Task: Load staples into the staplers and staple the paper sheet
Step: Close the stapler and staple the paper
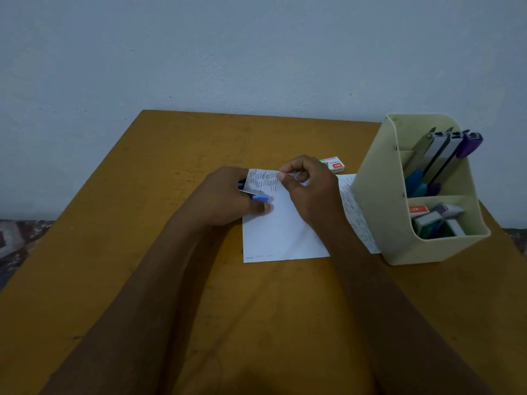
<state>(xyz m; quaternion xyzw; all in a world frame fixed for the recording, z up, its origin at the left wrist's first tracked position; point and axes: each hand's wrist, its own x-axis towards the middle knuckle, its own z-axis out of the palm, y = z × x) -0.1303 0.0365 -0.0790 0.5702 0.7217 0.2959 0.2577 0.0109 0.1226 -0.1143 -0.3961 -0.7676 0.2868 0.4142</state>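
A white paper sheet (281, 232) lies on the wooden table (142, 252), its far edge folded up to show printed lines. My left hand (225, 199) is shut on a small blue stapler (261, 198), which sits at the sheet's left edge near the fold. My right hand (309, 186) pinches the folded top edge of the paper between thumb and fingers. A small staple box (336, 164) lies just beyond my right hand.
A cream desk organiser (385, 201) stands at the right, on the paper's right edge. It holds opened staplers (439, 155), a purple one (470, 143) and several staple boxes (436, 220). A pale wall rises behind the table.
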